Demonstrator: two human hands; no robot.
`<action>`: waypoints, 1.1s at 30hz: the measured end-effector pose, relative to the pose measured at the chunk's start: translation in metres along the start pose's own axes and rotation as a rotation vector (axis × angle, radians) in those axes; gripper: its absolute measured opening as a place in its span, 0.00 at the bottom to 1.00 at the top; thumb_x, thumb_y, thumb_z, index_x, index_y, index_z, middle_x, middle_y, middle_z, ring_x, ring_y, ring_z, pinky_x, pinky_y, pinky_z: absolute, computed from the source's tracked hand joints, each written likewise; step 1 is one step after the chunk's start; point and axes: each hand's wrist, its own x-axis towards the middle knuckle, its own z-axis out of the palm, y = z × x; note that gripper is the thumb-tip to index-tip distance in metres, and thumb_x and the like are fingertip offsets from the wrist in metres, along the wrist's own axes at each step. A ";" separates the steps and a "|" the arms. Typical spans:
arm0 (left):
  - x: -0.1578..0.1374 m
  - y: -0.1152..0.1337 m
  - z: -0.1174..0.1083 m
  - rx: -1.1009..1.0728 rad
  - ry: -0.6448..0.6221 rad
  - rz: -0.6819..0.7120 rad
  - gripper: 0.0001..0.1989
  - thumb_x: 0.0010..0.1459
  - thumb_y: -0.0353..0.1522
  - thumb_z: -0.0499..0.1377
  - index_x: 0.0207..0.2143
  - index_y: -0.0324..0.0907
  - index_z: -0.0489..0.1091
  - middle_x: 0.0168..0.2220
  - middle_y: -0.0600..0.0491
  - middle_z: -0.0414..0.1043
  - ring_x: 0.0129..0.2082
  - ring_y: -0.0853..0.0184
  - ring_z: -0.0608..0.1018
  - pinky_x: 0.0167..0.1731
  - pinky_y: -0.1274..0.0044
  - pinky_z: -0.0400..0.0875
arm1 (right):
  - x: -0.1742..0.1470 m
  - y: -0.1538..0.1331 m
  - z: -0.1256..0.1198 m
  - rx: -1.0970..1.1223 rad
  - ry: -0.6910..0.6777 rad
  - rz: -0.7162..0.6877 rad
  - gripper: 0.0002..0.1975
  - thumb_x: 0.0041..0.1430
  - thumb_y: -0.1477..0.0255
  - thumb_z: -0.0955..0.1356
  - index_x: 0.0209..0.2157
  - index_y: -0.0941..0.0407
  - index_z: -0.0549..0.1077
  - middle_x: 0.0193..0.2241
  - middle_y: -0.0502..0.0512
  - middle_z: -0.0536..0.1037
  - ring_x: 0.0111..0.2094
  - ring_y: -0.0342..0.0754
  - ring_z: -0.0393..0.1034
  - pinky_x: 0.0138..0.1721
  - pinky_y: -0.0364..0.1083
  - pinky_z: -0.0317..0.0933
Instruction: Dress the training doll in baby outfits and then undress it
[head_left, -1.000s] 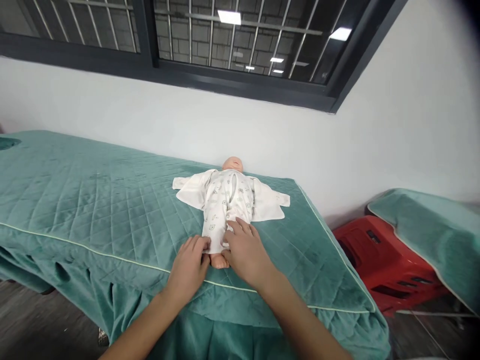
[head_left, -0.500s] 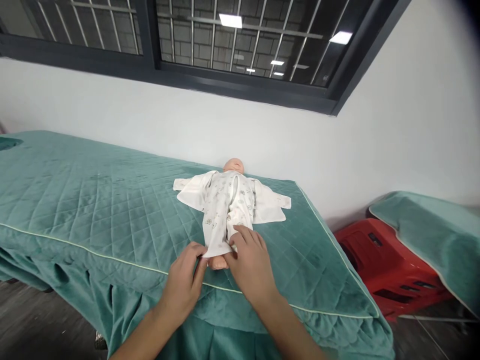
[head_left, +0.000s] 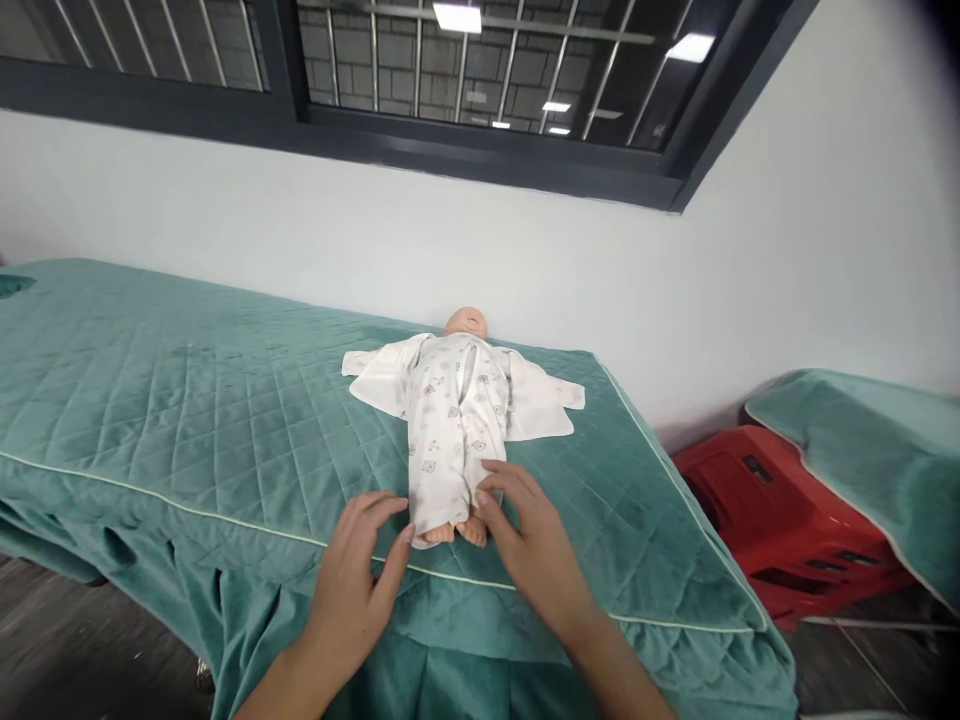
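A baby doll lies on its back, its head toward the wall. Patterned white baby trousers cover its front and legs, with bare feet showing below the hems. A white baby top spreads out to both sides, sleeves outstretched. My left hand is beside the hem at the left, thumb and fingers apart. At the other leg, my right hand has its thumb and forefinger close together on the trouser cloth; the fingertips partly hide the fold there.
The doll lies near the front edge of a bed with a green quilted cover. Red plastic stools stand right of the bed, partly under another green cover. Behind are a white wall and a barred window.
My left hand has let go of the hem and moved slightly away. The trouser leg lies flatter, and both feet now show. My right hand has shifted to the right leg's hem.
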 end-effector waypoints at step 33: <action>0.050 0.045 0.003 -0.014 -0.468 -0.118 0.06 0.58 0.25 0.52 0.33 0.44 0.65 0.32 0.56 0.69 0.33 0.67 0.70 0.34 0.75 0.62 | -0.025 0.019 -0.019 0.098 0.001 -0.178 0.06 0.64 0.78 0.62 0.36 0.54 0.69 0.36 0.53 0.71 0.39 0.46 0.67 0.40 0.45 0.61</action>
